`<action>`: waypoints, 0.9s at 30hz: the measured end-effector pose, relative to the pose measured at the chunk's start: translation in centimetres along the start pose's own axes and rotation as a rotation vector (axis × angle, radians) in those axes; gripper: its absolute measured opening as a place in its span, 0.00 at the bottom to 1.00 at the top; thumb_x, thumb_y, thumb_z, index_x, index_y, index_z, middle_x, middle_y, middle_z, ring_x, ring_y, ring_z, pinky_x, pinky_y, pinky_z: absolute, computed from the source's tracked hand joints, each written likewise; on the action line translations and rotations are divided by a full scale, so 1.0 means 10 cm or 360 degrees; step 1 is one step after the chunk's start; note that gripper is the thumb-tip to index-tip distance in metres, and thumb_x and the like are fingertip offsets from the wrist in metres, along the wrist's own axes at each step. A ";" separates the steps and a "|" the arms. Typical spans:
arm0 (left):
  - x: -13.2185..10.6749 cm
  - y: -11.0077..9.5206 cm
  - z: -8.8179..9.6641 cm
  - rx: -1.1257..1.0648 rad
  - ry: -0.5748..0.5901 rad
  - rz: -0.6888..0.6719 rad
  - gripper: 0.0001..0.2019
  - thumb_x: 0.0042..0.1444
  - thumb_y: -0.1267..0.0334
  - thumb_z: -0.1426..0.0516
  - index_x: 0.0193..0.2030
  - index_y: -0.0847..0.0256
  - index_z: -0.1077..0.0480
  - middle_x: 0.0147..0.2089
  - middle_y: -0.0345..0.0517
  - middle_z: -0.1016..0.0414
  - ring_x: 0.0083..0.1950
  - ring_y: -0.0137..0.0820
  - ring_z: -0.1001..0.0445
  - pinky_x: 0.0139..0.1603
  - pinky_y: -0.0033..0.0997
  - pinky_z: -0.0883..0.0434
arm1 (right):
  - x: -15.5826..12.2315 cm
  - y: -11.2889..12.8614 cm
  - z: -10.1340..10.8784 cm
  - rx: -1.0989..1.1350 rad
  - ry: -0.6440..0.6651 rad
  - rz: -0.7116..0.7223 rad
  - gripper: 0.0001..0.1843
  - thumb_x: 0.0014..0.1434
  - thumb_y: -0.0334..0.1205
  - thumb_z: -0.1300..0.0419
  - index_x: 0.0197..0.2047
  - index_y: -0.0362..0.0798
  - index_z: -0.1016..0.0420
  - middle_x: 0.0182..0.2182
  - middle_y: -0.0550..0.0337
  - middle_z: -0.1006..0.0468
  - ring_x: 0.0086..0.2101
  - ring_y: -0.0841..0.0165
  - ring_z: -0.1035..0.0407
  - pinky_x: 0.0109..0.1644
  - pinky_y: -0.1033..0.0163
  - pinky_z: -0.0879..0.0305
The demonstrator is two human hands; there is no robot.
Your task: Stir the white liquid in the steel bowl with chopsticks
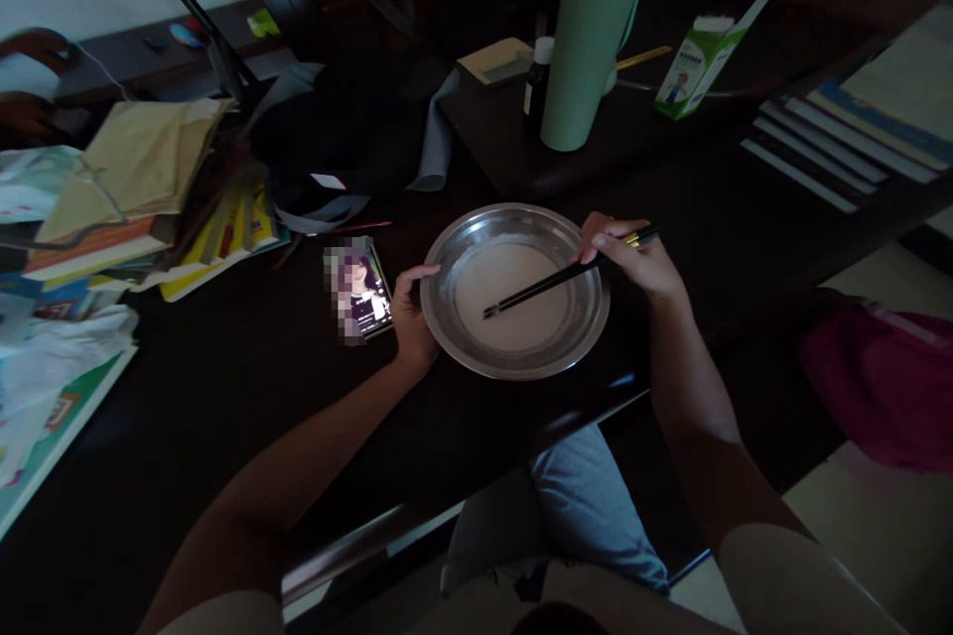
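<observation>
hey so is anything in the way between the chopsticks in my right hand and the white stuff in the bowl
Nothing visible is. The black chopsticks run from your right hand across the metal bowl to the white contents. Your left hand is at the opposite rim, clear of the tips.

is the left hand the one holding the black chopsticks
No, the black chopsticks are in the right hand, while the left hand holds the side of the metal bowl.
</observation>
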State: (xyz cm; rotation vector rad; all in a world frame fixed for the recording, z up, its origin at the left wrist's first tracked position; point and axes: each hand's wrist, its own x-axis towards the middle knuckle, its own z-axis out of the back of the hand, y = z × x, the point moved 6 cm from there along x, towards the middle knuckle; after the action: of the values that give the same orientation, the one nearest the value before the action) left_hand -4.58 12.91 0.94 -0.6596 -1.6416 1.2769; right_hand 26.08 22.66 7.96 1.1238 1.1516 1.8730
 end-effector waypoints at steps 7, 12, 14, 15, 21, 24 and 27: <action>0.00 0.00 -0.01 -0.0036 0.0002 0.0009 0.15 0.52 0.56 0.25 0.44 0.50 0.19 0.41 0.38 0.18 0.40 0.32 0.21 0.43 0.34 0.23 | -0.01 -0.09 0.18 0.0092 -0.0409 0.0001 0.25 0.61 0.67 0.31 0.23 0.57 0.17 0.23 0.62 0.22 0.30 0.64 0.26 0.43 0.52 0.30; 0.00 -0.01 -0.01 -0.0021 -0.0017 -0.0009 0.14 0.53 0.54 0.25 0.44 0.51 0.19 0.39 0.38 0.18 0.39 0.32 0.21 0.41 0.33 0.23 | -0.02 -0.06 0.12 0.0134 -0.0198 0.0035 0.25 0.65 0.64 0.33 0.24 0.58 0.16 0.23 0.61 0.21 0.31 0.63 0.25 0.45 0.51 0.29; 0.00 -0.01 -0.01 -0.0013 -0.0024 -0.0025 0.14 0.53 0.54 0.25 0.44 0.51 0.19 0.39 0.37 0.18 0.39 0.31 0.21 0.41 0.32 0.23 | -0.02 -0.03 0.04 0.0077 -0.0024 0.0033 0.24 0.64 0.65 0.33 0.26 0.58 0.14 0.25 0.61 0.17 0.34 0.61 0.22 0.48 0.49 0.28; 0.00 -0.01 -0.01 -0.0009 -0.0024 -0.0029 0.14 0.53 0.54 0.25 0.44 0.51 0.19 0.39 0.37 0.18 0.39 0.31 0.21 0.41 0.32 0.23 | -0.01 -0.02 0.01 0.0051 0.0026 0.0027 0.24 0.64 0.65 0.33 0.27 0.58 0.13 0.27 0.60 0.16 0.35 0.60 0.20 0.50 0.49 0.28; 0.00 0.00 -0.01 -0.0006 0.0006 -0.0022 0.12 0.55 0.58 0.26 0.45 0.50 0.19 0.41 0.38 0.18 0.40 0.32 0.21 0.42 0.34 0.23 | 0.00 -0.06 0.12 0.0035 -0.0255 0.0000 0.25 0.61 0.68 0.31 0.25 0.57 0.15 0.26 0.61 0.19 0.33 0.63 0.23 0.44 0.52 0.28; -0.01 0.02 -0.01 -0.0016 0.0015 -0.0003 0.14 0.55 0.60 0.26 0.46 0.50 0.19 0.42 0.38 0.19 0.42 0.33 0.21 0.44 0.34 0.23 | -0.02 -0.08 0.18 0.0089 -0.0379 -0.0001 0.27 0.62 0.68 0.32 0.23 0.58 0.18 0.24 0.61 0.23 0.31 0.63 0.26 0.43 0.51 0.28; -0.01 0.04 0.00 -0.0014 -0.0004 -0.0010 0.14 0.53 0.60 0.26 0.46 0.49 0.19 0.43 0.38 0.18 0.42 0.33 0.20 0.45 0.35 0.23 | -0.02 -0.07 0.13 0.0138 -0.0265 0.0019 0.25 0.63 0.66 0.32 0.23 0.58 0.17 0.23 0.61 0.23 0.30 0.63 0.27 0.43 0.51 0.28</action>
State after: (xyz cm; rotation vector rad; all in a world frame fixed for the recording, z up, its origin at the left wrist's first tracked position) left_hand -4.58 12.91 0.49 -0.6580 -1.6508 1.2668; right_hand 27.45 23.20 7.56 1.3106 1.1424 1.7162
